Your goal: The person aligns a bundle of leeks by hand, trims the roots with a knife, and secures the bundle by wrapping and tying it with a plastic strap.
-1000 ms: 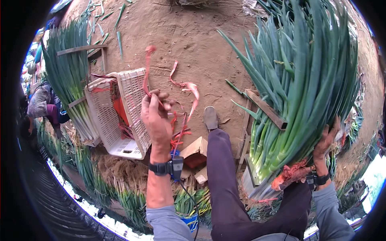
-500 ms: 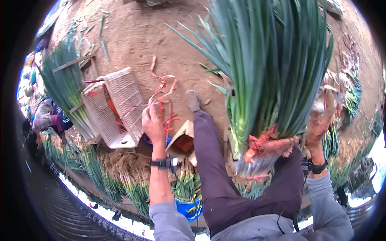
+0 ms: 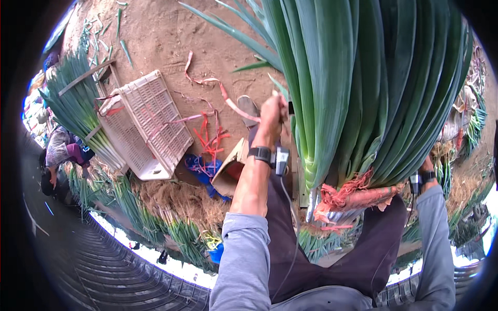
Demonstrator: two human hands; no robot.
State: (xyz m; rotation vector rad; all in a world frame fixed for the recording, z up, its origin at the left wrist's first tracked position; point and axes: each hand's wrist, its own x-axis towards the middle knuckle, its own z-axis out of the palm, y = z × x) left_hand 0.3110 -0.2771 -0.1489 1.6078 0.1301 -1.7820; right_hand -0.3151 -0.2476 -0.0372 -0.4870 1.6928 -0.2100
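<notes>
A large bundle of long green onions [image 3: 327, 93] stands in front of my legs, its leaves fanning toward the far edge. Round its pale stem end lies a frayed reddish wrap [image 3: 358, 197]. My left hand [image 3: 273, 113] is closed at the left side of the leaves, gripping a thin red plastic strip [image 3: 234, 107] that trails off to the left over the ground. On the bundle's right side is my right hand [image 3: 427, 167], mostly hidden behind the leaves, so its fingers do not show.
A white plastic crate [image 3: 161, 122] lies tipped at the left, beside another green onion bundle [image 3: 75, 93] in a wooden frame. Loose red strips [image 3: 210, 139], blue material [image 3: 203, 172] and a cardboard box [image 3: 231, 168] sit by my left leg. A person [image 3: 65, 150] is far left.
My left hand has moved right and away from me, from near the crate to the bundle's left side, drawing the red strip along. My right hand has slipped mostly out of sight behind the leaves.
</notes>
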